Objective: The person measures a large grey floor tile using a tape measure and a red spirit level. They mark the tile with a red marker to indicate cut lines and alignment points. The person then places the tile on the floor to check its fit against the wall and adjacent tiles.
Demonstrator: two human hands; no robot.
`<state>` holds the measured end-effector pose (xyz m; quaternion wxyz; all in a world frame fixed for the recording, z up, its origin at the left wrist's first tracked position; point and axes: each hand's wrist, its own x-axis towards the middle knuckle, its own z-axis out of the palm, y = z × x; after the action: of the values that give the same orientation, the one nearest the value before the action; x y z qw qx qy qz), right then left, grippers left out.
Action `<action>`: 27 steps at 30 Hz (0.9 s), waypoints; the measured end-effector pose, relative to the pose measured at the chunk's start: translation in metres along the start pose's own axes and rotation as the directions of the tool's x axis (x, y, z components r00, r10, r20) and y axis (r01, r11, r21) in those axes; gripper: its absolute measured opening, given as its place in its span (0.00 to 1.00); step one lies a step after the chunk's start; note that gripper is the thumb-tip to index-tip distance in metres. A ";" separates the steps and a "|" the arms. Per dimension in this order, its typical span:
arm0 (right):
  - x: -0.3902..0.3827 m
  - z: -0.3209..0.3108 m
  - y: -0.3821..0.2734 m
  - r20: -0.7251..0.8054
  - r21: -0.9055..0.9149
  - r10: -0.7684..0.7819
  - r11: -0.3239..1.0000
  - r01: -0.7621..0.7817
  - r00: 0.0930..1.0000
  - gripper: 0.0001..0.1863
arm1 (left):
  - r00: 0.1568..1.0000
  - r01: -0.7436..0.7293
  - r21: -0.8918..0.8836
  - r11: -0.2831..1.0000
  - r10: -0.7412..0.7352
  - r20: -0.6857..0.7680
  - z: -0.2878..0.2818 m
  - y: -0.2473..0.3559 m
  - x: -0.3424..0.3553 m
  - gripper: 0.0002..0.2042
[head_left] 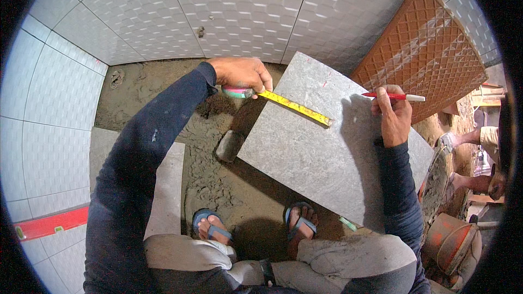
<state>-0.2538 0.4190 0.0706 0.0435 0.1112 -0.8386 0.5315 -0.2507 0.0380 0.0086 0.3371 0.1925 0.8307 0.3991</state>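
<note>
My left hand (242, 73) is closed around a tape measure (238, 92) with a green, pink and dark case. Its yellow blade (294, 107) reaches out over a grey stone-look floor tile (305, 158). The blade's end lies over the middle of that tile. In my right hand (393, 114) is a red pen with a pale end (393, 96), pinched between thumb and fingers, its tip pointing left above the tile. Small red marks show near the tile's far edge. A dark rounded block (230, 146) sits by the tile's left corner, on the mortar.
Wet mortar (210, 185) covers the floor on the left, beside laid tiles (169, 190). A brown ribbed-back tile (419, 49) leans on the white patterned wall (239, 11). A red level (54, 223) is at left, a bucket (447, 242) at right. Another person's legs (468, 139) show at far right.
</note>
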 end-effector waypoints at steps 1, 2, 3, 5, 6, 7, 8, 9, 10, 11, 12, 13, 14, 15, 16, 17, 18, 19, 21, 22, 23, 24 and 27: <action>0.000 0.001 0.001 0.007 0.012 -0.003 1.000 0.003 1.000 0.13 | 1.000 0.022 -0.012 1.000 -0.021 0.003 0.000 -0.001 -0.001 0.11; -0.001 0.002 0.002 0.013 0.024 -0.006 1.000 0.005 1.000 0.13 | 1.000 0.024 -0.013 1.000 -0.024 0.009 0.000 -0.002 -0.001 0.11; -0.001 0.002 0.003 0.017 0.032 -0.008 0.999 0.007 1.000 0.13 | 1.000 0.021 -0.014 1.000 -0.021 0.018 -0.001 -0.003 0.000 0.11; -0.002 0.002 0.004 0.021 0.048 -0.009 0.999 0.008 1.000 0.13 | 0.999 0.019 -0.031 0.999 -0.017 0.038 -0.002 -0.005 0.002 0.11; -0.002 0.002 0.005 0.023 0.053 -0.008 0.999 0.007 1.000 0.13 | 0.999 0.016 -0.047 0.999 -0.014 0.051 -0.003 -0.006 0.003 0.11; -0.003 0.002 0.005 0.024 0.061 0.005 0.998 -0.006 1.000 0.12 | 0.998 0.015 -0.063 0.998 -0.011 0.063 -0.003 -0.006 0.003 0.11; -0.003 0.002 0.005 0.026 0.070 0.017 0.997 -0.019 1.000 0.12 | 0.998 0.017 -0.067 0.998 -0.013 0.068 -0.004 -0.007 0.003 0.11; -0.004 0.002 0.005 0.026 0.078 0.029 0.996 -0.031 0.999 0.12 | 0.997 0.018 -0.071 0.997 -0.013 0.074 -0.004 -0.007 0.004 0.11; -0.004 0.002 0.007 0.028 0.079 0.027 0.996 -0.029 0.999 0.12 | 0.997 0.020 -0.075 0.997 -0.014 0.079 -0.004 -0.006 0.004 0.11; -0.004 0.002 0.010 0.031 0.081 0.024 0.996 -0.027 0.999 0.12 | 0.997 0.026 -0.063 0.998 -0.021 0.079 -0.004 -0.006 0.003 0.11; -0.004 0.001 0.012 0.031 0.078 0.023 0.997 -0.026 0.999 0.12 | 0.996 0.027 -0.051 0.998 -0.022 0.081 -0.005 -0.003 0.003 0.11; -0.005 -0.001 0.012 0.032 0.074 0.019 0.997 -0.022 0.999 0.12 | 0.996 0.027 -0.040 0.999 -0.024 0.084 -0.005 0.000 0.004 0.11; -0.006 -0.002 0.011 0.032 0.070 0.016 0.997 -0.018 0.999 0.11 | 0.996 0.026 -0.046 0.999 -0.022 0.089 -0.005 0.000 0.007 0.11; -0.006 -0.003 0.011 0.033 0.068 0.011 0.998 -0.013 0.999 0.11 | 0.996 0.027 -0.051 0.998 -0.022 0.091 -0.005 0.000 0.008 0.11; -0.007 -0.004 0.011 0.027 0.052 0.009 0.999 -0.010 1.000 0.11 | 0.995 0.026 -0.056 0.998 -0.021 0.095 -0.005 -0.001 0.010 0.11; -0.007 -0.005 0.013 0.019 0.034 0.007 0.999 -0.007 1.000 0.11 | 0.996 0.029 -0.071 0.997 -0.022 0.085 -0.005 -0.002 0.012 0.10; -0.006 -0.002 0.015 0.017 0.024 0.004 1.000 -0.004 1.000 0.11 | 0.997 0.040 -0.085 0.996 -0.034 0.072 -0.004 -0.004 0.008 0.09; -0.006 0.001 0.015 0.026 0.044 0.016 0.999 -0.017 1.000 0.11 | 0.997 0.050 -0.100 0.994 -0.045 0.059 -0.004 -0.005 0.005 0.09; -0.007 0.005 0.014 0.033 0.070 0.042 0.997 -0.044 0.999 0.12 | 0.995 0.047 -0.092 0.995 -0.038 0.093 -0.008 -0.006 0.002 0.10; -0.006 0.003 0.013 0.048 0.059 0.039 0.997 -0.042 0.998 0.12 | 0.995 0.067 -0.112 0.991 -0.057 0.087 -0.007 -0.005 0.002 0.10; -0.007 0.002 0.011 0.041 0.048 0.037 0.998 -0.039 0.998 0.12 | 0.994 0.087 -0.133 0.987 -0.077 0.081 -0.006 -0.004 0.003 0.10; -0.007 0.001 0.012 0.034 0.037 0.036 0.999 -0.037 0.999 0.12 | 0.991 0.118 -0.140 0.983 -0.107 0.080 -0.005 0.000 0.004 0.09; -0.010 0.000 0.010 0.026 0.037 0.037 0.999 -0.038 0.999 0.13 | 0.996 0.063 -0.115 0.991 -0.055 0.067 -0.004 0.004 0.004 0.09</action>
<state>-0.2464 0.4246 0.0594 0.0208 0.1030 -0.8309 0.5465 -0.2565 0.0407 0.0115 0.3859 0.1606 0.7999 0.4306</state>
